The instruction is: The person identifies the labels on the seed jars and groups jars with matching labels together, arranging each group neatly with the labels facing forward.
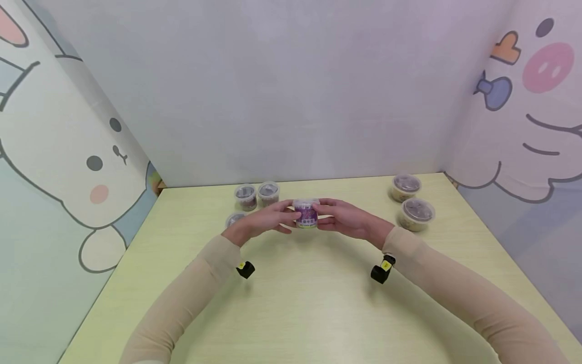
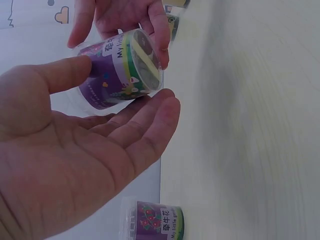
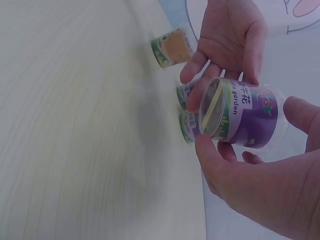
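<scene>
A clear plastic cup (image 1: 305,215) with a purple "My little garden" label is held above the table between both hands. My left hand (image 1: 268,221) grips its left side, thumb on the label and fingers beneath, as the left wrist view shows. From the other side my right hand (image 1: 347,221) holds it with thumb and fingers around the wall. The cup (image 3: 250,112) lies tilted in the right wrist view, and a pale strip shows through its clear base. What else is inside is hard to make out.
Two lidded cups (image 1: 246,197) stand at the back left of the pale table (image 1: 291,303). Another cup (image 1: 235,218) is partly hidden by the left wrist. Two wider lidded tubs (image 1: 416,215) stand at the back right. A white curtain (image 1: 291,101) hangs behind.
</scene>
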Tool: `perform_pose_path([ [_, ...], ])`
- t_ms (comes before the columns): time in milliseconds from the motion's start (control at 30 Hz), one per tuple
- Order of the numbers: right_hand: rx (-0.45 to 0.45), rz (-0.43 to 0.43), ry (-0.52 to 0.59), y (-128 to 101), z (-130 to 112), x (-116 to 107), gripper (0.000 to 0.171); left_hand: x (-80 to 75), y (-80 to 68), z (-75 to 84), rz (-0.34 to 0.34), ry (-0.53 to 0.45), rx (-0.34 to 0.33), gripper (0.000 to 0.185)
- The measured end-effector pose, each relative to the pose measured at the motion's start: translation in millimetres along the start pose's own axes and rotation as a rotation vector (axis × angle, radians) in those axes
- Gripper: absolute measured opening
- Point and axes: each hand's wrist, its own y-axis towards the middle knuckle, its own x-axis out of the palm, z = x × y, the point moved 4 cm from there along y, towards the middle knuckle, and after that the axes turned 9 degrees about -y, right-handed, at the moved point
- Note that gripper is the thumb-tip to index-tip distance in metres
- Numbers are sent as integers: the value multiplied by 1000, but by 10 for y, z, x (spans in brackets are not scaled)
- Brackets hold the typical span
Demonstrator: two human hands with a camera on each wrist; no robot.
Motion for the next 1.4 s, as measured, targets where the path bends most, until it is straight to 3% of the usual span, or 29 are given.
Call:
perform_pose_path([
  [267, -17, 16, -10, 65, -83, 5, 66, -91, 23, 142, 44, 190, 44, 56],
  [500, -81, 24, -7, 227, -212, 7, 63, -207, 87, 339, 95, 498, 153, 53],
  [667, -100, 88, -5, 388, -229, 10, 65, -280, 154, 488, 141, 707, 171, 46],
  [833, -97, 170, -8, 560, -197, 54, 64, -345, 236, 545, 172, 872, 153, 52],
  [1133, -114, 301, 49, 834, -79, 103, 60, -452, 441, 441, 277, 1127, 99, 48],
  [1400, -114, 352, 38, 998, 11, 99, 61, -505, 566, 320, 342, 1203, -24, 57],
])
